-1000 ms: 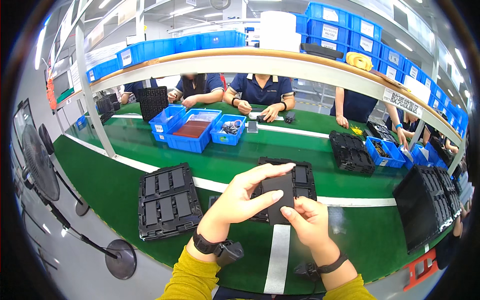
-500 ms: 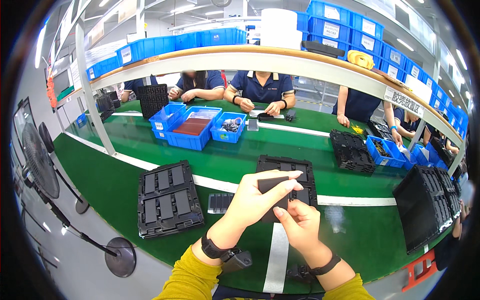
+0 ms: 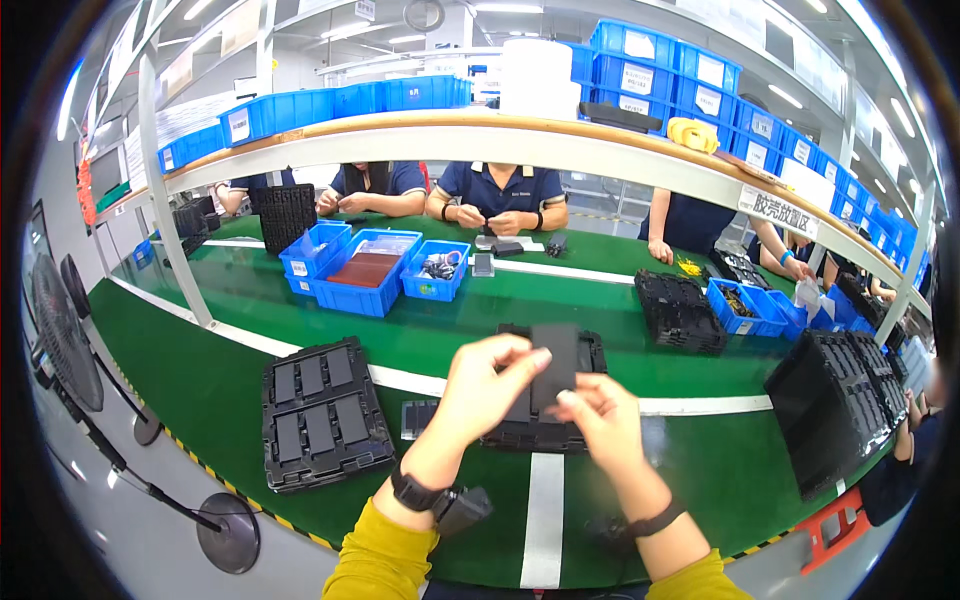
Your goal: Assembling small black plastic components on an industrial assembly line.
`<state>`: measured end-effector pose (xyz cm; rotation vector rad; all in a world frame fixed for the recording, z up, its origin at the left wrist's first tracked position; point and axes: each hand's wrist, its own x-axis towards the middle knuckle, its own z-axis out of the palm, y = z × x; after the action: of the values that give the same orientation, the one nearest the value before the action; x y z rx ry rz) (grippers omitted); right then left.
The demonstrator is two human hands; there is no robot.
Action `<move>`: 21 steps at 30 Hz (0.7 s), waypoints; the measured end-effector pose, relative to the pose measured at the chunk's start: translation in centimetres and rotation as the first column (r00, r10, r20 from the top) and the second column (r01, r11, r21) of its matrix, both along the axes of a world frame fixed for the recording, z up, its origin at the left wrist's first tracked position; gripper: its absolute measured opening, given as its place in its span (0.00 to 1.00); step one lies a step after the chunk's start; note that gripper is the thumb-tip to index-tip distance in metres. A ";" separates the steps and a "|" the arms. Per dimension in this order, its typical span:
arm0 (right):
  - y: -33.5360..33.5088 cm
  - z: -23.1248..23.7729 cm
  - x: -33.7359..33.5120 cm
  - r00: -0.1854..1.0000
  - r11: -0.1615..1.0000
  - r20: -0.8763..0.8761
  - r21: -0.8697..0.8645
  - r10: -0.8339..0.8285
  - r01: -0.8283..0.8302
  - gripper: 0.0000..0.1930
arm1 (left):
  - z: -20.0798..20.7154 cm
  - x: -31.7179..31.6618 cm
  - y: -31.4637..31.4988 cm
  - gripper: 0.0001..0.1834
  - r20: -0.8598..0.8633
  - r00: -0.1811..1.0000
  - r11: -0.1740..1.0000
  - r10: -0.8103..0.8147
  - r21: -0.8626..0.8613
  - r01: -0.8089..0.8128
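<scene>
Panel, dark grey, flat and rectangular [image 3: 557, 362], held up between your hands above the desk.
Your left hand [image 3: 485, 385] has its fingers clamped on the panel's left edge, thumb on the near face; your right hand [image 3: 610, 418] seems to pinch the lower right corner. The step in hand looks like two-handed handling of one panel; the next move calls for a steady edge grip, clear of the black moulded tray [image 3: 593, 352] behind it. Left of that, another black tray [image 3: 352, 458] carries similar panels; farther off, blue plastic bins [image 3: 352, 298] stand on the green desk [image 3: 480, 540].
</scene>
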<state>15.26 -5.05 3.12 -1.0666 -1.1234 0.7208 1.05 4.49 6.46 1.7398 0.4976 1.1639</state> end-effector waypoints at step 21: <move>-1.1 -11.7 6.9 0.697 0.904 0.638 -0.005 -0.326 0.427 0.26 | -12.9 7.5 16.6 0.10 -0.393 0.886 0.946 0.246 -0.102 -0.308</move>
<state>22.11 -6.19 -8.59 -1.6910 -1.3521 0.0977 8.55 21.14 -6.40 1.7920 1.0777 0.9477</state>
